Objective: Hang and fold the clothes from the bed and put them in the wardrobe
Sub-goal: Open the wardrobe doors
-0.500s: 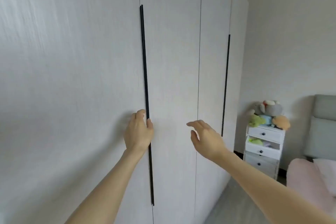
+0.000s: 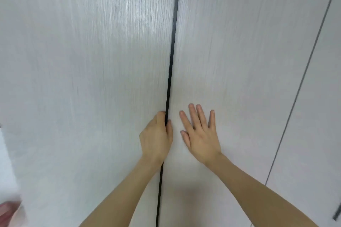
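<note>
Since half a second ago the right hand (image 2: 200, 134) has come forward to lie flat on the pale wardrobe door (image 2: 239, 61), fingers straight and slightly spread, and the view has closed in so the drawer unit and bed are gone from sight. The left hand (image 2: 156, 138) curls its fingers round the black handle strip (image 2: 172, 51) at the door's edge (fingertips hidden behind it). A blurred pinkish shape (image 2: 7, 212) at lower left is cut off and unclear. No clothes are visible.
</note>
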